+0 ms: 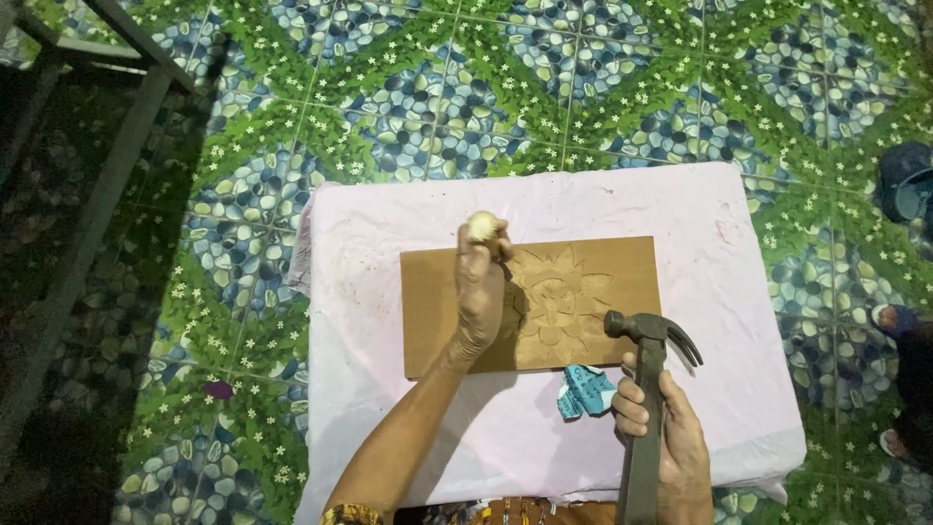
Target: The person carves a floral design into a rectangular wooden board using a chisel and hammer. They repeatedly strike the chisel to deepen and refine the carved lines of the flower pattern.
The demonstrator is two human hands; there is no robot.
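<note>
The wooden board (530,303) lies flat near the middle of the pink-covered desk (408,437), its long side running from nine to three o'clock. A flower relief (562,301) is cut into its centre. The left hand (480,292) rests on the board just at nine o'clock of the flower, fingers wrapped tight around a chisel whose pale rounded handle end (482,226) sticks up at twelve o'clock of the fist; the blade is hidden behind the hand, so where it meets the wood cannot be told. The right hand (671,437) is off the board, at about five o'clock from the flower, closed firmly around the shaft of a claw hammer (649,340). The hammer's dark head hangs over the board's lower right corner, claw pointing toward three o'clock, well apart from the chisel's end. Just at nine o'clock of the right hand, touching the board's lower edge, lies a crumpled blue-and-white paper scrap (583,391). The desk stands on a tiled floor (583,87) patterned with green leaves and blue pebbles. At ten o'clock, a dark metal frame (107,156) crosses the floor.
</note>
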